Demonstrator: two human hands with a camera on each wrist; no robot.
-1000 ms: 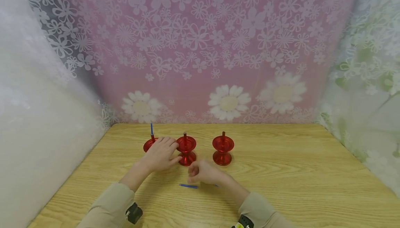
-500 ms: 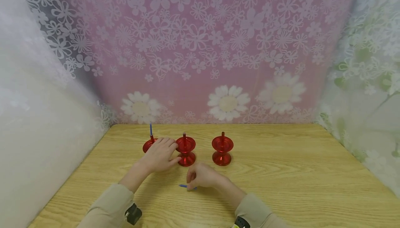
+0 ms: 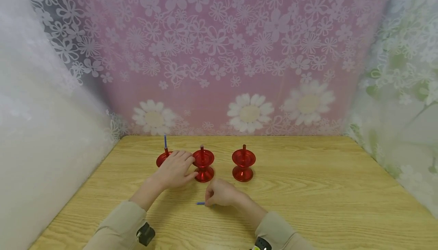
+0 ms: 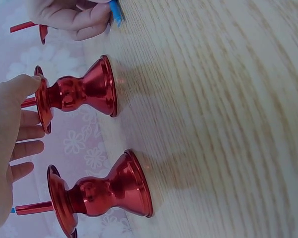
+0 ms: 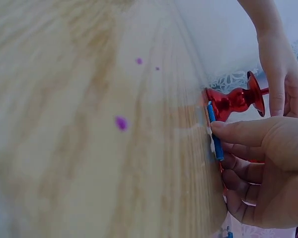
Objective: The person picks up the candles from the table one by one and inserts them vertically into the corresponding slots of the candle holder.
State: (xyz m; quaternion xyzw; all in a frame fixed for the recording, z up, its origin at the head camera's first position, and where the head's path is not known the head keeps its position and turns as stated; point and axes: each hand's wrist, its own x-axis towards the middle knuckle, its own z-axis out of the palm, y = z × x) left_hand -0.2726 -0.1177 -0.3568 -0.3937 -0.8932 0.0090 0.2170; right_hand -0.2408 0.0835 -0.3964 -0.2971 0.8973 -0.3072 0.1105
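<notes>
Three red metal candle holders stand in a row on the wooden table. My left hand (image 3: 175, 170) holds the dish rim of the middle candle holder (image 3: 205, 174), thumb on one side and fingers on the other, as the left wrist view shows. A slim blue candle (image 3: 165, 141) stands upright in the left candle holder (image 3: 161, 161), which my left hand partly covers. In front of the row, my right hand (image 3: 223, 193) pinches another blue candle (image 5: 218, 148) between thumb and fingers, low at the tabletop. The right candle holder (image 3: 243, 173) has no candle in its tube.
A small blue piece (image 5: 229, 234) shows at the bottom edge of the right wrist view, its kind unclear. Flowered pink cloth (image 3: 219, 71) hangs behind the table (image 3: 308, 189). Pale sheets (image 3: 44, 128) flank both sides.
My right hand has moved slightly down and left onto the blue candle lying on the table and now pinches it. My left hand has stayed on the middle holder.
</notes>
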